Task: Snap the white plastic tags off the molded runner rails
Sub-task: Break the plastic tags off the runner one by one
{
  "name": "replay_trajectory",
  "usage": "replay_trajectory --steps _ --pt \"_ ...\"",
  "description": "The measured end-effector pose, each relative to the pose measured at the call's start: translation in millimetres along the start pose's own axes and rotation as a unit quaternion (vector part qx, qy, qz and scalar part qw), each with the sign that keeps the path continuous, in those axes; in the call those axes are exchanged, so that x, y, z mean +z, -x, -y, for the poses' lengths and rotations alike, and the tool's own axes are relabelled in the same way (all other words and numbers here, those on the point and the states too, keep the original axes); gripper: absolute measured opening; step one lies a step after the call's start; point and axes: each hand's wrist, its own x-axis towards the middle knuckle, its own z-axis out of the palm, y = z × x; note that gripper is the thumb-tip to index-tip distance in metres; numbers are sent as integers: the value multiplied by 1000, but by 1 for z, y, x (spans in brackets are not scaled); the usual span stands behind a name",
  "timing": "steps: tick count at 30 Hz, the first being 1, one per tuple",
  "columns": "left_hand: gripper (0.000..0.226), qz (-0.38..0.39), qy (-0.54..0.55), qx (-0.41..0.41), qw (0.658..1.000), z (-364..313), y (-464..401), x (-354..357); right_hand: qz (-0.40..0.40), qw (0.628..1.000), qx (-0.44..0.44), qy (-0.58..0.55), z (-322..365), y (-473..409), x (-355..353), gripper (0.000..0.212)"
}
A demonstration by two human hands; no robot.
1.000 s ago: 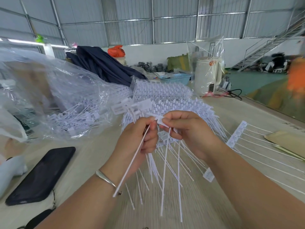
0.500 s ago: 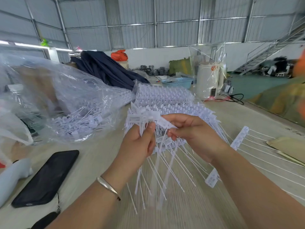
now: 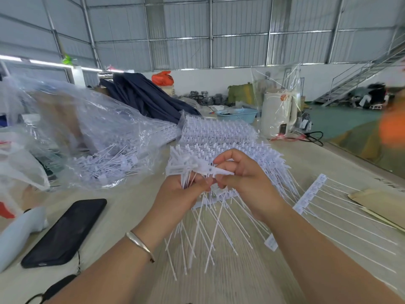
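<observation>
My left hand [image 3: 179, 194] grips a bunch of white plastic tags [image 3: 182, 166], their heads sticking up above the fist and their long thin tails [image 3: 197, 233] hanging down over the table. My right hand [image 3: 243, 178] pinches a white tag strip [image 3: 219, 171] that sticks out from that bunch, right against my left thumb. Behind both hands lies a big pile of white molded runner rails [image 3: 221, 134] with tags on them. One more rail with tags [image 3: 311, 191] lies flat to the right.
A clear plastic bag of loose tags [image 3: 103, 163] lies on the left. A black phone [image 3: 65, 231] lies near the front left, with a pale grey object [image 3: 19, 231] beside it. A white appliance [image 3: 278, 115], a blue basket [image 3: 237, 115] and dark cloth [image 3: 144, 95] stand at the back. Brown cardboard [image 3: 381, 202] lies right.
Both hands stayed together in front of the pile. The single long tail seen hanging from my left hand a second ago is now part of a gathered bunch. The view shifted slightly.
</observation>
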Motion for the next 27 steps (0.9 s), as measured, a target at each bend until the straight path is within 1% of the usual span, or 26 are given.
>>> replay_trajectory --steps 2,4,7,10,12,14,15,16,18,20,21,23,25,27 --pt "25 -14 16 4 1000 -2 -1 -1 -10 999 15 -42 -1 0 -2 20" --pt "25 -21 29 4 999 -2 -1 -3 5 997 47 -62 -2 1 -3 9" --pt "25 -11 51 -17 998 -3 -1 -5 22 996 78 -37 -6 0 -2 15" --pt "29 7 87 -39 995 -6 1 -2 14 998 68 7 -3 -2 -1 19" --pt "31 4 72 -42 997 -8 1 0 2 997 54 58 1 -1 1 23" --pt "40 -15 -4 -9 1000 -10 2 3 -19 988 21 153 7 1 4 22" --pt "42 -28 -63 27 997 -10 3 4 -27 976 -2 214 10 3 6 21" --pt "41 -40 -120 70 989 -10 4 5 -29 958 -25 283 12 4 8 21" --pt "33 -46 -198 141 969 -11 7 6 -25 906 -51 420 18 8 13 24" --pt "40 -65 -239 171 954 -10 7 8 -27 866 -73 494 25 12 19 28" --pt "40 -80 -242 181 950 -10 7 9 -34 857 -85 507 27 13 22 27" --pt "39 -103 -223 200 949 -10 7 11 -55 853 -107 508 30 16 27 22" --pt "42 -110 -218 215 946 -9 9 13 -64 861 -123 489 32 17 29 18" --pt "35 -107 -209 232 944 -12 9 12 -57 868 -137 474 31 17 29 16"
